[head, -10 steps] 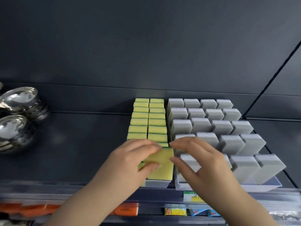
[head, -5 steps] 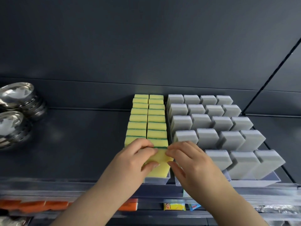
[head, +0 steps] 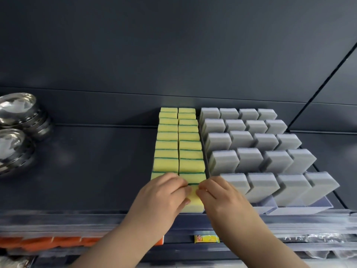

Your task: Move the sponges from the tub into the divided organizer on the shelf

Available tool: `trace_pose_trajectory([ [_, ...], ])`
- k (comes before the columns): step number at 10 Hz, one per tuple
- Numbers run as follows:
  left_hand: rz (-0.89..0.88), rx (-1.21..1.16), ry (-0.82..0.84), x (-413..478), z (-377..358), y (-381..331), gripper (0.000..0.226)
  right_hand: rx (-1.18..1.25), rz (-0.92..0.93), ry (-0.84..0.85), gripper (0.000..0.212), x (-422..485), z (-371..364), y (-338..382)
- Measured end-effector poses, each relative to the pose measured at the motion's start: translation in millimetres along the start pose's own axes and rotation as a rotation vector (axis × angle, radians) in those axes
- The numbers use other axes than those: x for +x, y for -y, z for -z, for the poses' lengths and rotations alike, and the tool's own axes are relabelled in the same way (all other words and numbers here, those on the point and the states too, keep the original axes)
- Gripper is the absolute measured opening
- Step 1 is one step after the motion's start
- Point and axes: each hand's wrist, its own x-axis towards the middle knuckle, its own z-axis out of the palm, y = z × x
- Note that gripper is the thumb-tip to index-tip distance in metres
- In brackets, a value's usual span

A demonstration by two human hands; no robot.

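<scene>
Our left hand (head: 162,194) and right hand (head: 222,196) both pinch the front yellow sponge (head: 194,201), fingers curled over its top; it's probably seated on the shelf (head: 87,161), hard to say.

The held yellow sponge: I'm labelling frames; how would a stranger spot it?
On the dark shelf, two columns of yellow sponges stand left of the grey sponges. It is the right column's front sponge, the only one pinched by left hand and right hand.

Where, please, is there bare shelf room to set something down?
Free: the bare shelf between the steel bowls and yellow sponges. Crowded: grey sponges fill the right, and the left hand and right hand grip the front yellow sponge.
</scene>
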Motion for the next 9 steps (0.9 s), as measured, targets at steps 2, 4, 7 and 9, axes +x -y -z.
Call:
trace_pose_trajectory([
  [2,-0.015,-0.018,0.019,-4,-8,3,0.024,-0.042,-0.049,0.057,0.019,1,-4,5],
  [4,0.019,-0.051,0.022,-5,-5,5,0.023,0.009,-0.071,0.060,0.029,0,-3,5],
  [7,0.143,-0.106,0.074,2,3,1,0.024,0.299,-0.022,0.063,0.018,-3,7,-19],
  [9,0.254,-0.093,0.006,26,6,-22,0.026,0.585,-0.066,-0.052,0.018,-11,32,-64],
])
